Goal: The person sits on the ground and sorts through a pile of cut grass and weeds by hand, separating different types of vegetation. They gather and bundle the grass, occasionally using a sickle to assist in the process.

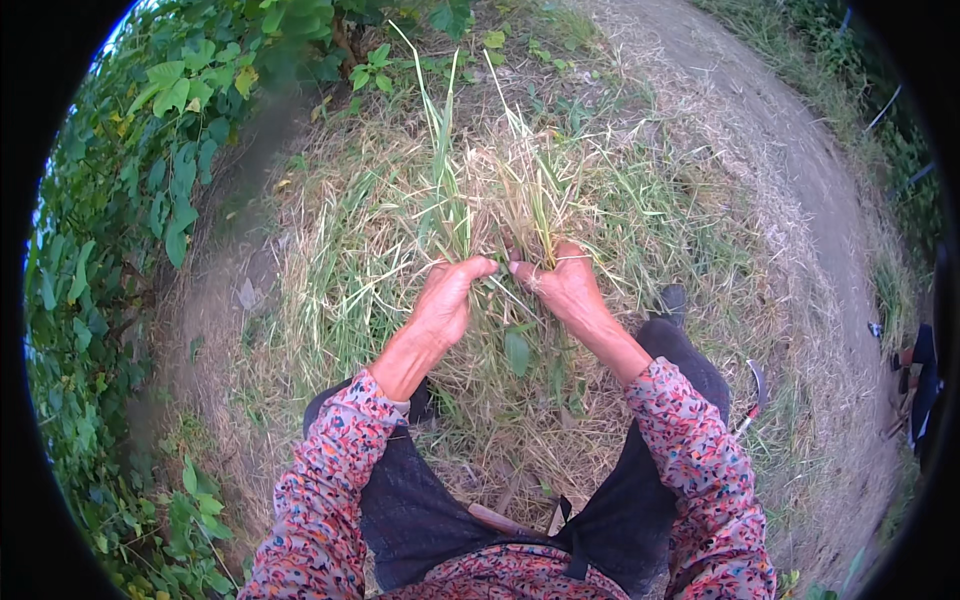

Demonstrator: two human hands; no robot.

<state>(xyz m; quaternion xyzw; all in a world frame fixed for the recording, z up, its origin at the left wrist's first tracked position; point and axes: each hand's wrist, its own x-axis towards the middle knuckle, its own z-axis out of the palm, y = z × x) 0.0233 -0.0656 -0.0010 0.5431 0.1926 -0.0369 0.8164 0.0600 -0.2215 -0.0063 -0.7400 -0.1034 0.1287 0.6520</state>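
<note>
My left hand (448, 294) grips a bunch of long green grass (447, 180), its blades pointing away from me. Close beside it, my right hand (561, 281) is closed around a bunch of drier, yellowish grass (536, 202). The thumbs nearly meet between the two bunches, and the fingers are mostly hidden in the stalks. Below the hands hang loose stems and a single broad green leaf (517, 352). Cut grass (345, 277), part green and part straw-coloured, lies in a heap around and under both hands.
A sickle (759, 390) with a curved blade lies on the grass right of my right knee. Leafy bushes (172, 157) crowd the left side. A dirt path (817, 180) curves along the right. Part of another person (924, 382) shows at the right rim.
</note>
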